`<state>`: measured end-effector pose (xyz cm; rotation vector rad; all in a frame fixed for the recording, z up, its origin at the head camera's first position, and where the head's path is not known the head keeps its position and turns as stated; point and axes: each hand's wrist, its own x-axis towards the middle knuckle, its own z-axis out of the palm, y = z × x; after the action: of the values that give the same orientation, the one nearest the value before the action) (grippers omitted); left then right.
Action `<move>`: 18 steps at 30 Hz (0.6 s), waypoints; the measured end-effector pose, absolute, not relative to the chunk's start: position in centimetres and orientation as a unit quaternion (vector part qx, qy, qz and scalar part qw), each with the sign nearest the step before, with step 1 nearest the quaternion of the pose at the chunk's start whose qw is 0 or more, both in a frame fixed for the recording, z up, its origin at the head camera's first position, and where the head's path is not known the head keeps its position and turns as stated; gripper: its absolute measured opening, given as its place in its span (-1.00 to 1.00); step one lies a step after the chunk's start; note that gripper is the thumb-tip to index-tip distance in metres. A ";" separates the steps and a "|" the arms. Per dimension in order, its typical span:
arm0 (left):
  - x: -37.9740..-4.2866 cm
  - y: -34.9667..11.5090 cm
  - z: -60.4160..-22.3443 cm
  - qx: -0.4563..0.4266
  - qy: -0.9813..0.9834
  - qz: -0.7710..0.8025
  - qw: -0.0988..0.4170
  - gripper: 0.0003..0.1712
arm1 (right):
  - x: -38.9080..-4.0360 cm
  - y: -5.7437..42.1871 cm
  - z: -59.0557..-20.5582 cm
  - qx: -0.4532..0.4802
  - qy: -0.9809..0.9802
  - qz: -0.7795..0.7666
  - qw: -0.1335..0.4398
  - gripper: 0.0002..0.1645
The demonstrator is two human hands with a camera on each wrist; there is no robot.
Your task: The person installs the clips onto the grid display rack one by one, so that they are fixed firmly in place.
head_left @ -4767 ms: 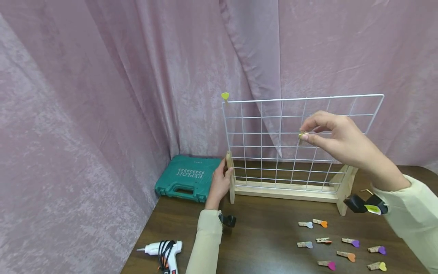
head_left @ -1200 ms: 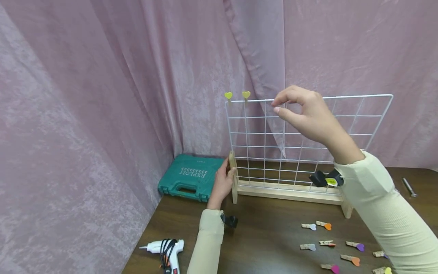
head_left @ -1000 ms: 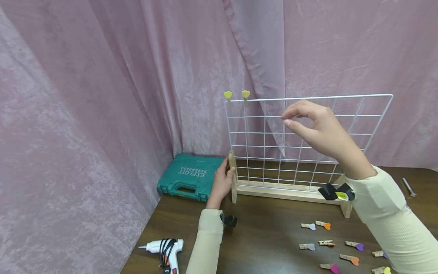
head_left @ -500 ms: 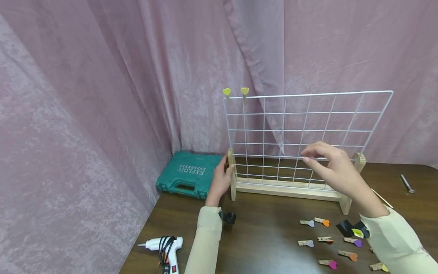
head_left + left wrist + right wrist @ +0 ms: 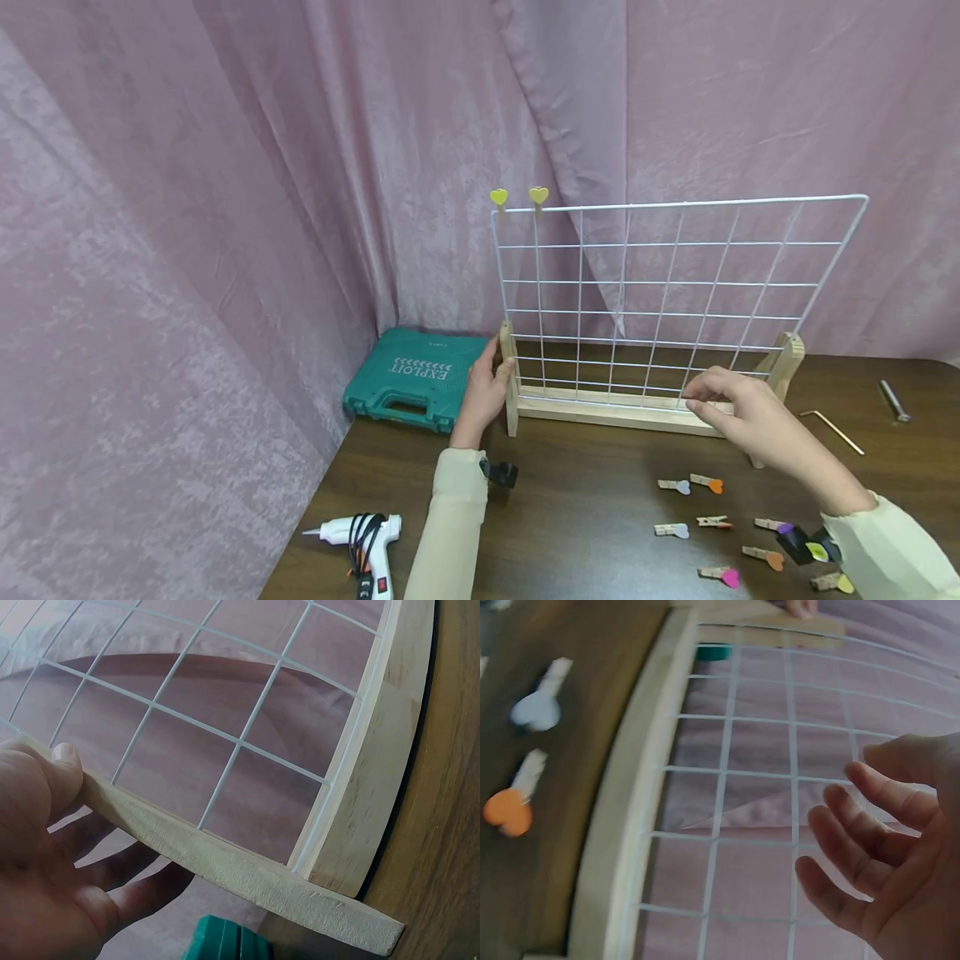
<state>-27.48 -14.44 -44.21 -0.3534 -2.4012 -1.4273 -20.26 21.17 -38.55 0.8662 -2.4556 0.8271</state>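
A white wire grid (image 5: 675, 203) stands in a pale wooden base (image 5: 600, 411). My left hand (image 5: 483, 396) grips the base's left side post (image 5: 511, 408); in the left wrist view the thumb lies on one side of that post (image 5: 225, 861), with fingers behind it. Two clothespins with yellow hearts (image 5: 538, 196) sit clipped at the left end of the grid's top bar. My right hand (image 5: 738, 412) is low in front of the grid's right part, fingers loosely bent, holding nothing. Below it, several heart clothespins lie on the table, including an orange one (image 5: 510, 811) and a pale blue one (image 5: 536, 711).
A green tool case (image 5: 420, 379) lies left of the rack. At the front left is a white glue gun (image 5: 375, 542) with its cord wound round it. A hex key (image 5: 836, 433) and a bolt (image 5: 894, 402) rest on the right. Pink curtains hang behind.
The second yellow-heart clothespin, earlier pinched in my right hand, is now clipped on the top bar. That hand let go and moved down and right. My left hand stays on the post.
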 end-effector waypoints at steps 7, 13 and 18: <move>-27.5 -14.5 -44.0 -0.120 -0.842 -0.499 0.165 -0.41 | -20.4 21.9 -41.0 0.336 -0.896 0.263 0.124 -0.83; -27.4 -14.4 -44.0 -0.119 -0.842 -0.503 0.155 -0.41 | -20.1 22.4 -42.9 0.318 -0.921 0.218 0.051 -0.80; -27.4 -14.4 -44.0 -0.117 -0.841 -0.506 0.152 -0.40 | -19.6 23.1 -44.1 0.275 -0.942 0.190 -0.017 -0.75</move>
<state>-27.40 -14.41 -43.97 -0.3359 -2.4141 -1.4518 -19.57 23.09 -44.09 0.8720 -2.9922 0.6048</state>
